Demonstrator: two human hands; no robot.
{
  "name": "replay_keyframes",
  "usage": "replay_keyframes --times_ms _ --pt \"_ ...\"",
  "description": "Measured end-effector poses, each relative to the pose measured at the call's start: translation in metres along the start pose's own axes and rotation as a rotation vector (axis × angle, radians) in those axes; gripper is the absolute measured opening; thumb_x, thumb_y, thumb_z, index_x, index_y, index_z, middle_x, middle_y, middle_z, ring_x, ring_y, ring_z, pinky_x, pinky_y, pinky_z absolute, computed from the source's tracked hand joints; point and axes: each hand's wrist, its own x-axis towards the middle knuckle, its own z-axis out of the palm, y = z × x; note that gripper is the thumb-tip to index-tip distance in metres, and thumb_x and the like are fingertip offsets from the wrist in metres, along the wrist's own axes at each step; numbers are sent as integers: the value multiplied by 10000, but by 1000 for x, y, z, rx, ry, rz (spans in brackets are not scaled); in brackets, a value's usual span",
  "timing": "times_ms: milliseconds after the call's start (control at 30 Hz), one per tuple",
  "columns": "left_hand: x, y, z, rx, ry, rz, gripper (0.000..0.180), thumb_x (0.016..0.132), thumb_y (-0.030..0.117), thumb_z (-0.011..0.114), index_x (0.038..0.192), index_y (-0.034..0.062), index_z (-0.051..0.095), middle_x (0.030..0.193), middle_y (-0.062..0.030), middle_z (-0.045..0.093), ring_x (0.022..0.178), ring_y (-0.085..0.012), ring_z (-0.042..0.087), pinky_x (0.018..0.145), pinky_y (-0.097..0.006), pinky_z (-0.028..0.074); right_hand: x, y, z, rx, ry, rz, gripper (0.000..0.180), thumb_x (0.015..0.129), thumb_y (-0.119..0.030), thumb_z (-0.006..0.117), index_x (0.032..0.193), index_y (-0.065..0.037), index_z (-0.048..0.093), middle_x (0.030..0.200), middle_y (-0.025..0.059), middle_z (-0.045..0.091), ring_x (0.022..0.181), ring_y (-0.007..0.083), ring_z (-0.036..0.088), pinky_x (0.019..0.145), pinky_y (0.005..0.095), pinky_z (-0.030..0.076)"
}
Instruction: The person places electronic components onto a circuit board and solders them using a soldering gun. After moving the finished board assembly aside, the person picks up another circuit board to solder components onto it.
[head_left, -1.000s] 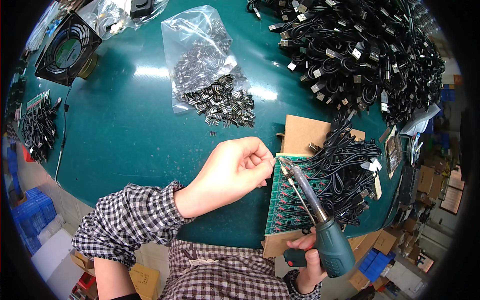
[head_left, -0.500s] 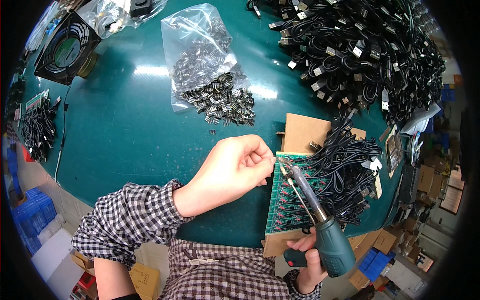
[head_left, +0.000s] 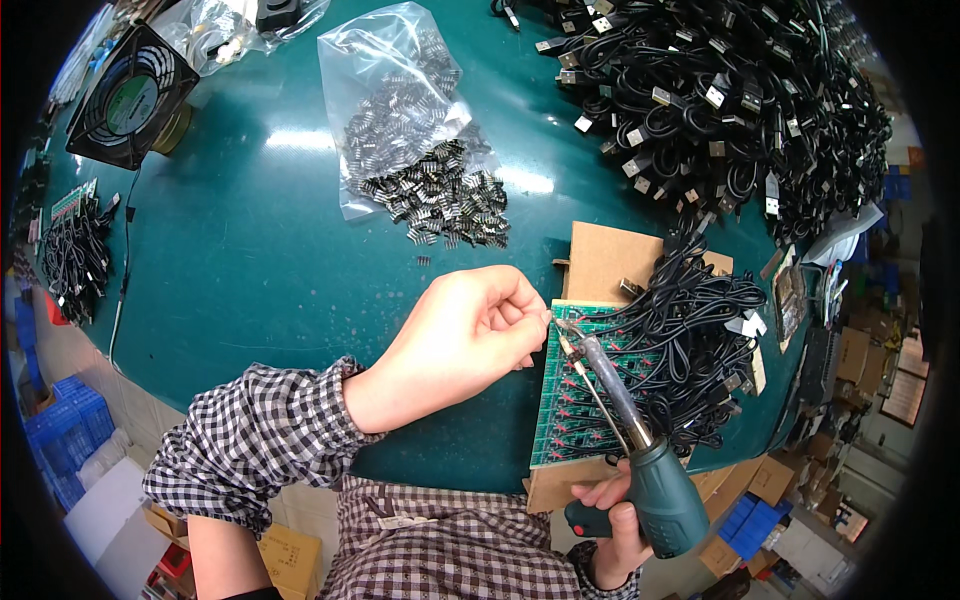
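Observation:
My right hand (head_left: 622, 535) is wrapped round the dark green handle of a soldering gun (head_left: 668, 500), its trigger to the left. The gun's metal barrel slants up and left, its tip at the upper left corner of a green circuit board panel (head_left: 548, 430). Pinched together beside that corner, the fingers of my left hand (head_left: 465, 330) hide whatever is between them. Rows of red wire ends show across the panel, joined to black cables (head_left: 690, 340) that spread to its right. Brown cardboard (head_left: 612, 262) lies beneath the panel.
Small black multi-pin connectors (head_left: 450, 200) spill from a clear plastic bag (head_left: 385, 60); a single connector (head_left: 424, 261) lies apart. A big heap of black USB cables (head_left: 720, 110) covers the far right. Far left stand a fan (head_left: 132, 100) and another bundle of wired boards (head_left: 75, 245).
The soldering gun's tip stays at the panel's corner, and its handle has shifted very slightly. My left hand keeps its pinch in nearly the same place.

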Motion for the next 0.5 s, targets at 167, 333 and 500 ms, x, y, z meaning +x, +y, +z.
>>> replay_keyframes --times_ms 167,333,500 --pt "0 -1 0 17 9 -9 181 845 143 577 845 -36 554 700 -51 593 617 -78 580 568 -205 495 0 -2 2 -12 3 4 556 811 -294 591 1124 118 388 716 94 495 679 212 556 634 387 546" --pt "0 -1 -1 17 9 -2 187 849 153 572 850 -33 556 703 -53 595 615 -79 580 574 -207 497 1 -3 6 35 79 -15 568 799 -306 593 1130 116 408 752 119 520 739 243 580 626 381 549" --pt "0 -1 -1 8 1 -1 192 850 159 573 855 -32 556 705 -52 593 618 -80 580 577 -207 498 5 -3 6 48 49 -33 547 801 -275 579 1134 122 405 757 128 519 737 239 578 623 379 553"
